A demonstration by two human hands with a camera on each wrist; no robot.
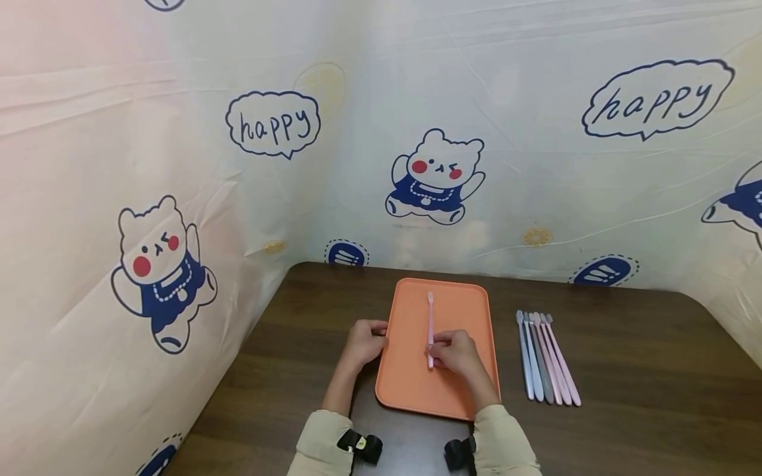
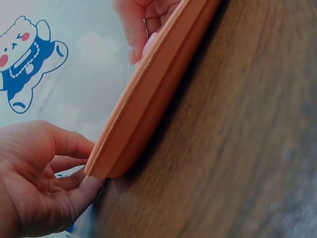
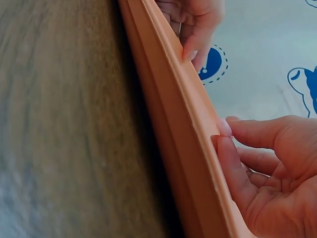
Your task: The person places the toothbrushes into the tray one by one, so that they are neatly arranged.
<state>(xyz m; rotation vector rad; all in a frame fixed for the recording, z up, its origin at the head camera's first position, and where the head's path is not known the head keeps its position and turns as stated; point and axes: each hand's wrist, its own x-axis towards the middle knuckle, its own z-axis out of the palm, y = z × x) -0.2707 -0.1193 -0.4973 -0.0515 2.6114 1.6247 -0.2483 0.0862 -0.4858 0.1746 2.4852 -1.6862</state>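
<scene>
An orange tray [image 1: 411, 390] lies on the table in front of me. On its left rim my left hand [image 1: 364, 342] holds the edge between thumb and fingers, and the left wrist view shows this hand [image 2: 44, 173] at the tray's corner. A pink toothbrush [image 1: 430, 317] stretches lengthwise over the tray's middle, its head toward the far side. My right hand [image 1: 457, 354] pinches its handle low down between thumb and fingers. In the right wrist view, only a bit of the pink handle [image 3: 225, 128] shows between the fingertips.
Right of the tray, several toothbrushes [image 1: 544, 360] in blue, grey and pink lie side by side on the dark wooden table [image 1: 643, 370]. A dark grey surface [image 1: 411, 443] shows at the near edge. Behind stands a pale printed curtain [image 1: 357, 132].
</scene>
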